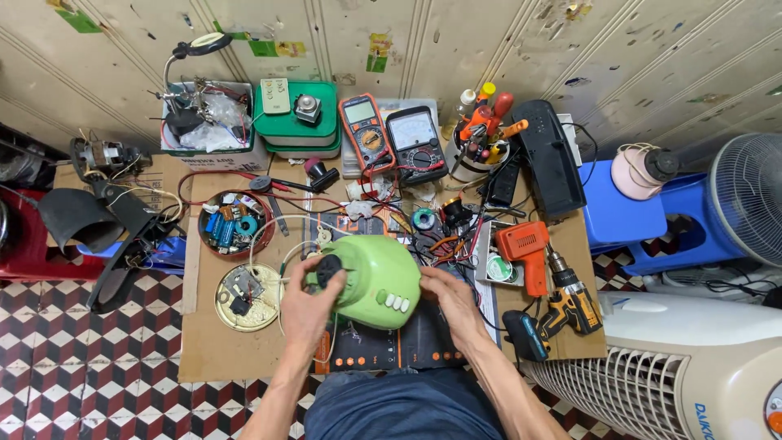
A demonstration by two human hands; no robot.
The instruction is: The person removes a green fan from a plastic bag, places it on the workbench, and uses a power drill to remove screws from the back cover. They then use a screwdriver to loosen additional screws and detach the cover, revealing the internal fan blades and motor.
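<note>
Light-green plastic blender base with white buttons, held above the near edge of the cardboard-covered desk. Left hand grips its left side by the black coupling; right hand clasps its right side. Orange glue gun sits just right.

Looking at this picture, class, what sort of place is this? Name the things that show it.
Probably a small appliance repair workspace set up on the floor. Two multimeters lean by the wall, a cordless drill lies on the cardboard, and both hands hold a green appliance base.
</note>
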